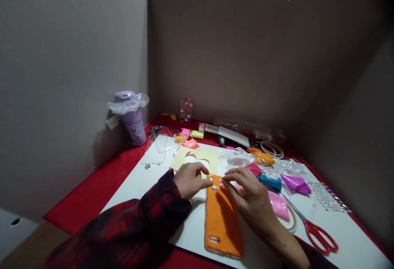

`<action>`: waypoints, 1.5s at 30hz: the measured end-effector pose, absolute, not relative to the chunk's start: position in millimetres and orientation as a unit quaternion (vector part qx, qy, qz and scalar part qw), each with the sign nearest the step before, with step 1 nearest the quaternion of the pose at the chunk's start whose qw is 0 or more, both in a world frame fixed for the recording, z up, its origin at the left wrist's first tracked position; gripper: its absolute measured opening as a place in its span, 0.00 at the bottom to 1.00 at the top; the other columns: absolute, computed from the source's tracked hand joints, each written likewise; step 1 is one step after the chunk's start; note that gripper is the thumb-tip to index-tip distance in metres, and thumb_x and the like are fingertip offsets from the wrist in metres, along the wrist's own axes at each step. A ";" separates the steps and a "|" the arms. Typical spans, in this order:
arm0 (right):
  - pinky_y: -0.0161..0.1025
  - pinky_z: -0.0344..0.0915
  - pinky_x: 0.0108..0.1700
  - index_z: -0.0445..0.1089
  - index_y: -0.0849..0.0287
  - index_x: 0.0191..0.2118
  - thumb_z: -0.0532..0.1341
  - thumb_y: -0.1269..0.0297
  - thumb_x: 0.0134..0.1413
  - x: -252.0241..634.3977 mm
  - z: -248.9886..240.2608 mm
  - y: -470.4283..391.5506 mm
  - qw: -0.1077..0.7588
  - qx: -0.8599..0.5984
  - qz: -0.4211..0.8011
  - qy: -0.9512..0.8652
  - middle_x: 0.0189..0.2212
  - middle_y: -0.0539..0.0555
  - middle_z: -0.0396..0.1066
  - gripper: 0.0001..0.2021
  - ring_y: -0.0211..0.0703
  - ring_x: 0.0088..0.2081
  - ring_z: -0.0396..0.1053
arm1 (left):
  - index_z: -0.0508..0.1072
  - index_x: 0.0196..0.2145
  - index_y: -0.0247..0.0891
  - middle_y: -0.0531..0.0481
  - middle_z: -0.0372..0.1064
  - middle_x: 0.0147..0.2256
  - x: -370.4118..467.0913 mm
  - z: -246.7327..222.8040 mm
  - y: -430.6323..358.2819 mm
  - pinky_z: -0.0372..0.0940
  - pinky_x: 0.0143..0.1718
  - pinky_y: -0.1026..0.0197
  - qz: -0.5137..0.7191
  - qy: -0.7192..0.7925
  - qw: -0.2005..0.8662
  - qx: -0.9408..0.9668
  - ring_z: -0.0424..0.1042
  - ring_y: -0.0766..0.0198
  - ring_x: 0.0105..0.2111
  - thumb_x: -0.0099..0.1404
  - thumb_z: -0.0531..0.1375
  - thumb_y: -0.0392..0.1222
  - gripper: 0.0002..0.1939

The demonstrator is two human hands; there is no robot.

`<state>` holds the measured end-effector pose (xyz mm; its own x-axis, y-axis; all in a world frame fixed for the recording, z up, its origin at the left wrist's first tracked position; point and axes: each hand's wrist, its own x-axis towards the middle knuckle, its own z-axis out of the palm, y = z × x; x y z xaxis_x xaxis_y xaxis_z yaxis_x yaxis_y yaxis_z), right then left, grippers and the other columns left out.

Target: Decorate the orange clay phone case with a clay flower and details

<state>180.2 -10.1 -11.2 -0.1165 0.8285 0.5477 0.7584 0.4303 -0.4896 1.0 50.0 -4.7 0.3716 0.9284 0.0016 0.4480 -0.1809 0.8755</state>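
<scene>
An orange clay-covered phone case point(223, 224) lies on the white board, with small pink and pale blue bits near its top end. My left hand point(191, 179) rests at the case's upper left edge, its thumb and index finger curved and apart, with nothing visible between them. Over the upper right side, my right hand point(249, 193) has its fingertips and thumb drawn together in a pinch beside the small bits. Whatever those fingertips hold is too small to make out. Behind my left hand lies a cut sheet of pale yellow paper point(178, 161).
Red-handled scissors point(317, 232), a gem sticker sheet point(328, 197) and packs of coloured clay point(278, 205) lie to the right. Clear phone cases point(154, 154) are at the left, by a purple tumbler point(134, 125). A decorated case point(186, 109) leans on the back wall.
</scene>
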 end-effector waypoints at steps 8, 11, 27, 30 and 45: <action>0.45 0.61 0.42 0.69 0.55 0.32 0.58 0.67 0.53 191.2 -22.9 -5.8 0.396 -0.514 0.010 -0.761 0.36 0.54 0.67 0.03 0.47 0.42 0.63 | 0.73 0.40 0.42 0.52 0.68 0.26 4.9 -0.3 33.5 0.50 0.26 0.64 0.098 0.478 0.247 0.837 0.65 0.62 0.27 0.43 0.64 0.54 0.25; 0.47 0.60 0.43 0.69 0.54 0.33 0.58 0.68 0.51 194.0 -29.3 -8.2 0.400 -0.506 0.007 -0.764 0.38 0.54 0.67 0.03 0.47 0.43 0.62 | 0.73 0.38 0.43 0.53 0.68 0.26 6.5 -1.8 32.1 0.50 0.25 0.65 0.090 0.465 0.243 0.846 0.65 0.63 0.26 0.44 0.65 0.52 0.22; 0.51 0.59 0.48 0.70 0.54 0.31 0.58 0.69 0.50 189.4 -35.5 -9.4 0.356 -0.486 -0.010 -0.798 0.41 0.54 0.67 0.05 0.49 0.48 0.58 | 0.72 0.41 0.45 0.54 0.68 0.25 4.4 -8.8 34.1 0.51 0.25 0.65 0.089 0.438 0.263 0.855 0.66 0.63 0.26 0.42 0.66 0.54 0.27; 0.51 0.58 0.48 0.70 0.54 0.32 0.58 0.71 0.49 189.4 -35.9 -9.2 0.347 -0.487 -0.020 -0.801 0.41 0.53 0.67 0.06 0.50 0.48 0.57 | 0.72 0.41 0.45 0.54 0.69 0.25 5.0 -7.0 33.2 0.51 0.25 0.65 0.081 0.442 0.260 0.855 0.67 0.62 0.27 0.43 0.65 0.54 0.26; 0.50 0.58 0.46 0.70 0.55 0.31 0.58 0.69 0.50 189.4 -34.4 -9.2 0.345 -0.497 -0.014 -0.796 0.39 0.53 0.68 0.04 0.50 0.47 0.58 | 0.73 0.40 0.45 0.52 0.70 0.27 4.3 -4.4 32.7 0.51 0.26 0.64 0.073 0.433 0.256 0.861 0.67 0.61 0.28 0.45 0.65 0.55 0.24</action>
